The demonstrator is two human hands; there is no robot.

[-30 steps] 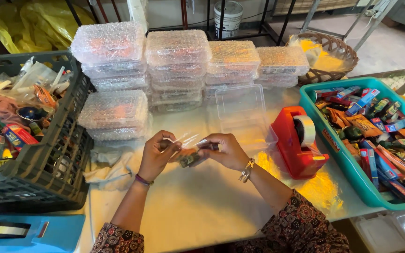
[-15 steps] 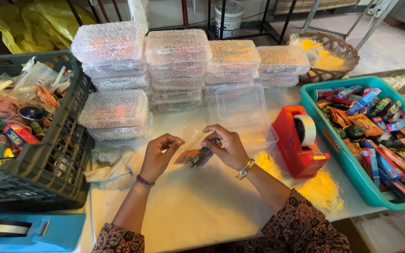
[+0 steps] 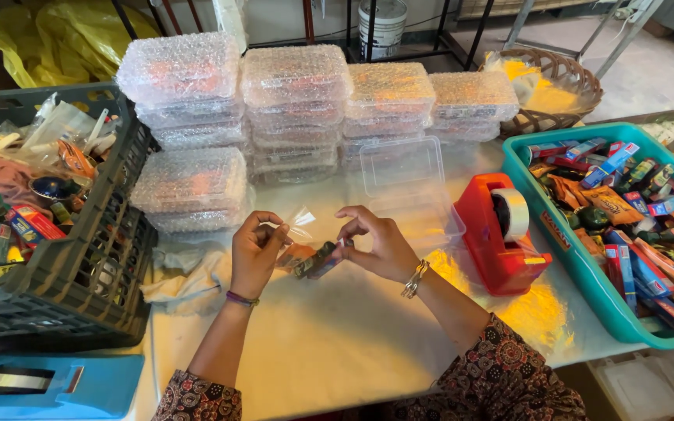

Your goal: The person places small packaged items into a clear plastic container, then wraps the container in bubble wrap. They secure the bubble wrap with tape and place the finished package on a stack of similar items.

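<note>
Both hands pinch a clear film wrapper with small dark items over the table.

The left hand point(image 3: 255, 251) grips the crinkled clear wrapper point(image 3: 299, 224) between thumb and fingers, wrist bent in; the right hand point(image 3: 377, 243) pinches the small dark items point(image 3: 318, 261) at the wrapper's lower end, fingers curled, a bracelet at the wrist. Both hover just above the pale table point(image 3: 337, 343), left of the red tape dispenser point(image 3: 502, 234). An open clear plastic box point(image 3: 407, 183) lies between hands and dispenser. Behind it stand stacks of bubble-wrapped boxes point(image 3: 294, 101). Right of the dispenser a teal tray point(image 3: 567, 249) holds bright small packets; far left of it a dark crate point(image 3: 79, 296) holds mixed goods.
</note>
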